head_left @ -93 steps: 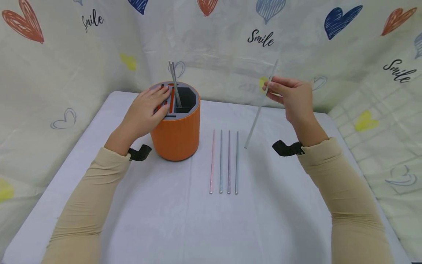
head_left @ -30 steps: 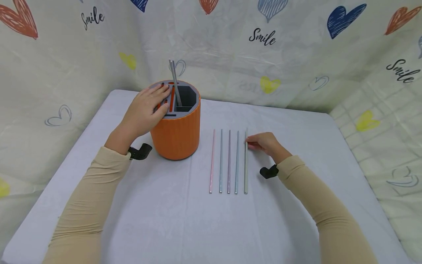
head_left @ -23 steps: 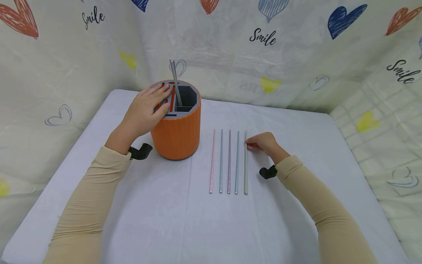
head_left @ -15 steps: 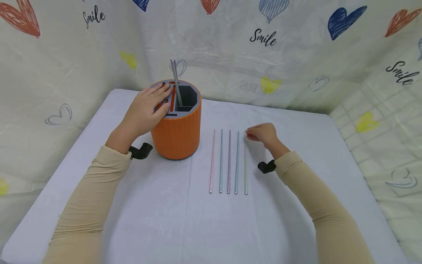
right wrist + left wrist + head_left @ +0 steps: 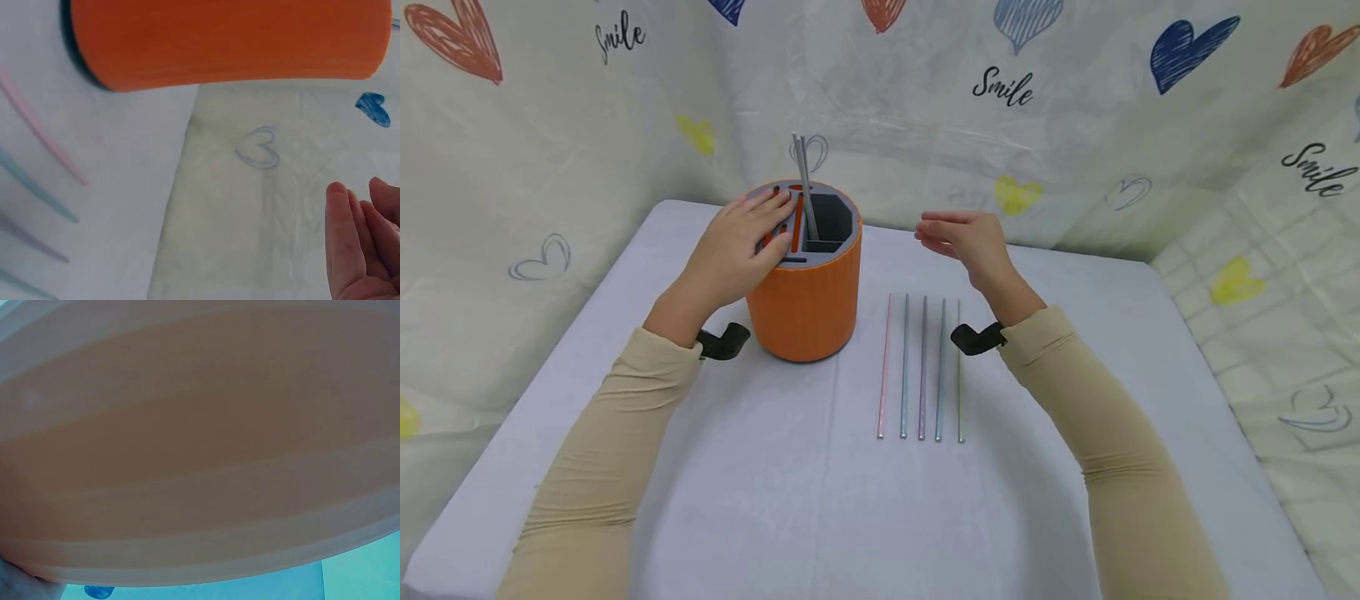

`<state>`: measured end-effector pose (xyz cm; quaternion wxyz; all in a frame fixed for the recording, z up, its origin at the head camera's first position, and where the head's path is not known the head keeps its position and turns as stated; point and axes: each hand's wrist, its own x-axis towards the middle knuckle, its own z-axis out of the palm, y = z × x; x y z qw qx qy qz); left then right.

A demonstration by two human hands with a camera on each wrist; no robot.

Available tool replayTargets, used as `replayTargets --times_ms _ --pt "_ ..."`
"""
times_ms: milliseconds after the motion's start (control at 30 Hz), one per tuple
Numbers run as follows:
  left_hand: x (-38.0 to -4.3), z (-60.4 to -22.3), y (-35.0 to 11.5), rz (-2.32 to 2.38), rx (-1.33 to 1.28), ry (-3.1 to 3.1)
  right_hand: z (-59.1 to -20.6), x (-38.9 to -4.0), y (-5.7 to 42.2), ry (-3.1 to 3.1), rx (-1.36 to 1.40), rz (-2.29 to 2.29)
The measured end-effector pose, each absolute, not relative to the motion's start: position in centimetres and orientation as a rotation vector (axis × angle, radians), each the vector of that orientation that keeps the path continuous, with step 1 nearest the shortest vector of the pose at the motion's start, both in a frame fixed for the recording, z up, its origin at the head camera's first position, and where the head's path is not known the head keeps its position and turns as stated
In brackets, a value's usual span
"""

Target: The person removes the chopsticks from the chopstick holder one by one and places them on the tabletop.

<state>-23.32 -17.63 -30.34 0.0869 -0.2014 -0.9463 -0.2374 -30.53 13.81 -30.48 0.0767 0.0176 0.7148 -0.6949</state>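
With five sticks (image 5: 922, 367) on the counter (image 5: 760, 500) and the left hand (image 5: 726, 246) resting, fingers extended, on the orange holder (image 5: 805, 312), the empty right hand (image 5: 966, 237) seems at a fetching step, likely needing to pinch one of its standing sticks (image 5: 806, 183).

On my feed, the right hand (image 5: 968, 242) has let go of the pale green stick (image 5: 960, 387), now lying right of centre, and risen leftward, fingers straightened, towards upper centre.
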Motion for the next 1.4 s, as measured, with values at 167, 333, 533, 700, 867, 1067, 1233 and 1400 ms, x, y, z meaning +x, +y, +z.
replayTargets --times_ms 167,333,533,700,867,1067,1233,1400 --pt "-23.3 -30.2 -17.7 -0.702 -0.591 -2.825 -28.8 -31.5 11.2 2.122 0.012 -2.089" --pt "-23.4 -30.3 -17.7 -0.692 -0.6 -2.825 -28.0 -32.6 9.2 2.014 -0.068 -2.126" --pt "-23.2 -30.3 -17.6 -0.697 -0.593 -2.827 -27.0 -33.3 7.5 1.957 -0.242 -2.047" --pt "-23.1 -30.3 -17.5 -0.686 -0.59 -2.838 -26.4 -33.6 6.2 1.943 -0.367 -1.983" --pt "-23.2 -30.3 -17.5 -0.68 -0.595 -2.827 -26.2 -33.6 4.9 1.916 -0.506 -2.005" --pt "-23.2 -30.3 -17.5 -0.699 -0.599 -2.82 -26.0 -33.5 3.8 1.92 -0.576 -1.885" --pt "-23.3 -30.4 -17.5 -0.707 -0.596 -2.815 -25.9 -33.4 3.3 1.973 -0.593 -1.807" --pt "-23.4 -30.4 -17.6 -0.713 -0.595 -2.812 -25.7 -33.0 2.9 1.964 -0.636 -1.787"
